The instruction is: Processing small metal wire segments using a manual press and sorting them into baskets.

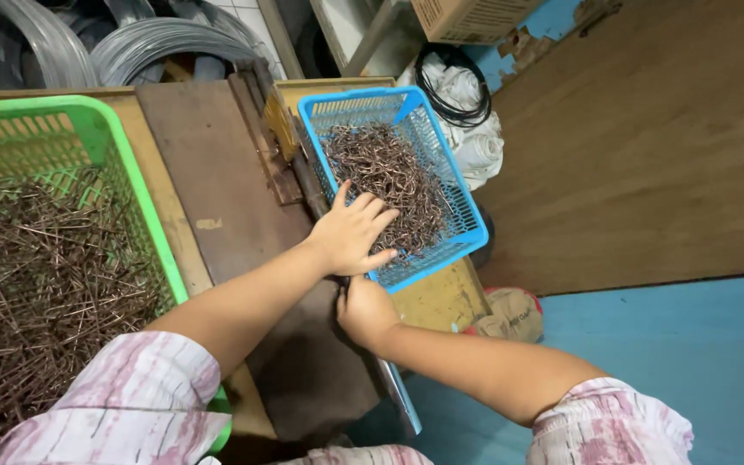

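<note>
The bent copper-brown wire pieces (385, 185) lie heaped in the blue basket (454, 185), which sits at the right end of the bench (208, 172). The heap fills most of the basket floor and rises near its middle, so a fair share of the work looks done. The pieces are tangled and point every way; no single long axis can be read from them. The basket's own long side runs from the near right corner away toward the far left.

The left hand (353, 232) rests flat on the near edge of the heap, fingers spread and open, palm down. The right hand (365, 308) sits just below it at the bench edge, curled closed around something small and dark; what it pinches is hidden.

To the left, the green basket (105, 138) holds a far larger mass of straight wire lengths (36, 284), lying mostly crosswise, so much seems left. Coils of grey wire (144, 43) stand behind the bench, and a black cable loop (454, 86) lies on white sacks (475, 138).
</note>
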